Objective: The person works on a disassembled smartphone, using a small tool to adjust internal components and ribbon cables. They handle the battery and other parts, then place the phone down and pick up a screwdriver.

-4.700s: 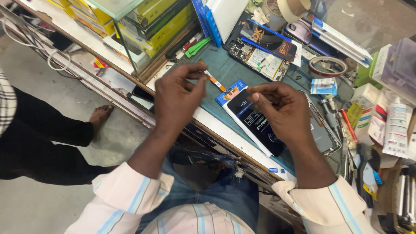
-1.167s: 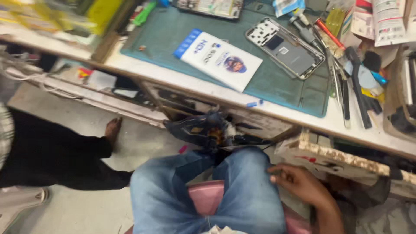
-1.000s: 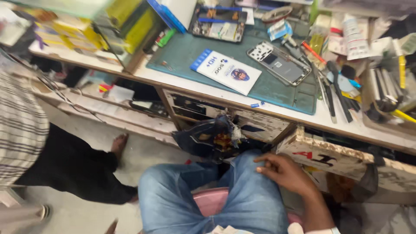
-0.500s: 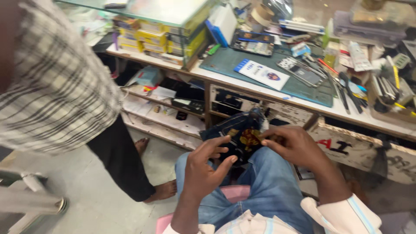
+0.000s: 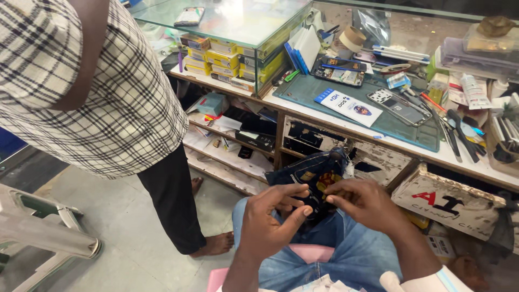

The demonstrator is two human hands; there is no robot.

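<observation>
Over my lap, my left hand (image 5: 268, 223) and my right hand (image 5: 363, 201) both grip a dark blue denim pouch (image 5: 308, 174) with yellow and red patches. The fingers of both hands pinch its lower edge, and the pouch hangs in front of the workbench drawers. I sit in blue jeans on a pink seat. On the green work mat (image 5: 411, 133) above lie an opened phone (image 5: 399, 106) and a white and blue flat packet (image 5: 348, 106).
A person in a checked shirt (image 5: 92, 92) and black trousers stands barefoot at my left. A glass display case (image 5: 232, 24) holds yellow boxes. Tools and pens (image 5: 459, 132) crowd the bench's right side. A metal stool frame (image 5: 43, 232) stands at lower left.
My view pulled back from the bench top. My hands left the phone on the mat and came down to my lap, where both now hold the denim pouch. The standing person came into view.
</observation>
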